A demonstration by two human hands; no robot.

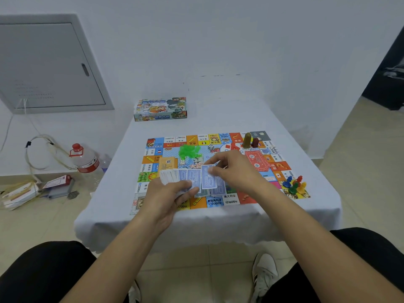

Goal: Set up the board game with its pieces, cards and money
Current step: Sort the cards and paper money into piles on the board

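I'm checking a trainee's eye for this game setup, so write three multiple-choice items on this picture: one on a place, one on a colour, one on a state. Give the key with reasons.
1. Where does the game box sit?
A. On the floor by the water bottle
B. On the table's far left part, beyond the game board
C. On the person's lap

2. What colour is the heap of small plastic pieces left of the white die?
A. Green
B. Black
C. Pink

3. What is the right hand doing?
A. Resting flat on the table
B. Holding the die
C. Pinching a blue banknote beside the fan of notes in the left hand

Key: 1 B, the box lies on the white cloth behind the board. 2 A, the heap is bright green. 3 C, fingertips grip the note's upper edge.
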